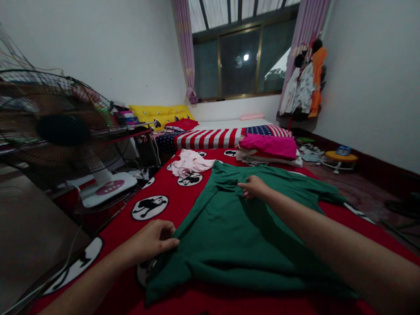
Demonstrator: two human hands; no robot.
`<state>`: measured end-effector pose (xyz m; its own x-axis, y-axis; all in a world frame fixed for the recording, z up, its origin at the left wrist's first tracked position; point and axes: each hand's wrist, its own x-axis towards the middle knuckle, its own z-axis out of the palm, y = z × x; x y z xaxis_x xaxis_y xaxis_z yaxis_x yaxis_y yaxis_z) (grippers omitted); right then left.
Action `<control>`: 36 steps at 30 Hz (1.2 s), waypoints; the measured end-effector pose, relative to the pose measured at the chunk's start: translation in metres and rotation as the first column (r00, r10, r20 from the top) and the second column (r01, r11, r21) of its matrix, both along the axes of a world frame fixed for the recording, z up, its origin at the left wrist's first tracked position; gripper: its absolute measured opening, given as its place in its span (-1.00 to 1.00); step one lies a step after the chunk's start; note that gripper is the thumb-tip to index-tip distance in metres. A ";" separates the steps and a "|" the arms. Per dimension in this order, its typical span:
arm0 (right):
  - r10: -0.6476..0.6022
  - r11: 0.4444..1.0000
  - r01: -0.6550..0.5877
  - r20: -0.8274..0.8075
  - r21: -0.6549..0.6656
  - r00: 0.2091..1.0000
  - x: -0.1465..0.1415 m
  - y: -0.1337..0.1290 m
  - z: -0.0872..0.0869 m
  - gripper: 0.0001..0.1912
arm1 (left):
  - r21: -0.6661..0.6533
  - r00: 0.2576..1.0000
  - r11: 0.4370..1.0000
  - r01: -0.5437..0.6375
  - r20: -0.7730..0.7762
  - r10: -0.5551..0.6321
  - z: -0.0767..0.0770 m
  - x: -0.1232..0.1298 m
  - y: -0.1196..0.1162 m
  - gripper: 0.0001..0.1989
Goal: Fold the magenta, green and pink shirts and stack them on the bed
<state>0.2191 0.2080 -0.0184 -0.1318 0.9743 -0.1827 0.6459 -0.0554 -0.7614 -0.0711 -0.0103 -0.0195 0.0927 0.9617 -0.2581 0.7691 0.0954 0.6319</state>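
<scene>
A green shirt (pixel 226 227) lies spread over a red bed cover (pixel 183 197) with round white and black prints. My left hand (pixel 157 239) is at the shirt's left edge, thumb and fingers closed on the cloth there. Near the shirt's upper part, my right hand (pixel 253 187) pinches a small fold of the green fabric. Creases run from that pinch toward the upper left corner. One sleeve stretches to the right, and the lower edge is wavy near me.
A crumpled pink cloth (pixel 190 162) and a folded clothes stack (pixel 269 148) lie beyond the shirt. A fan (pixel 62 130) stands at the left. Behind is another bed with a striped cover (pixel 210 138). A round stool (pixel 341 157) is at the right.
</scene>
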 end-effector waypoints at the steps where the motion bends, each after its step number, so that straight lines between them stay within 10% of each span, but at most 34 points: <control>1: -0.035 0.999 0.035 -0.016 0.026 0.999 -0.015 0.005 -0.001 -0.46 | 0.021 1.000 1.000 -0.007 0.016 0.007 0.001 0.001 -0.001 -0.72; 6: -0.177 0.976 0.180 -0.039 0.123 0.984 -0.067 0.020 -0.011 -0.11 | 0.078 1.000 0.997 0.015 0.001 -0.015 0.011 0.013 -0.008 -0.80; 10: -0.141 0.968 0.141 -0.017 0.207 0.990 -0.077 0.029 -0.014 -0.49 | 0.110 0.993 0.994 0.012 -0.117 0.001 0.022 0.024 -0.005 -0.81; 20: -0.013 0.878 0.001 0.022 0.479 1.000 -0.030 0.088 0.044 -0.44 | 0.071 0.954 0.996 -0.057 0.298 0.033 0.077 0.093 0.037 -0.61; 24: -0.022 0.888 -0.043 0.136 0.458 0.990 -0.001 0.079 0.007 -0.52 | -0.180 0.877 0.935 0.307 0.435 -0.204 0.059 0.136 0.032 -0.48; 28: -0.050 0.880 -0.059 0.214 0.472 0.975 0.015 0.060 -0.039 -0.57 | 0.031 0.865 0.878 0.477 0.161 -0.475 0.046 0.160 0.050 -0.66; 32: -0.049 0.850 -0.090 0.248 0.520 0.967 0.015 0.051 -0.052 -0.57 | 0.472 0.962 0.840 0.268 -0.183 -0.204 0.026 0.173 0.101 -0.61; 36: -0.007 0.824 -0.172 0.314 0.539 0.950 0.030 0.042 -0.045 -0.52 | 0.442 0.900 0.864 0.241 -0.434 -0.029 -0.023 0.172 0.134 -0.30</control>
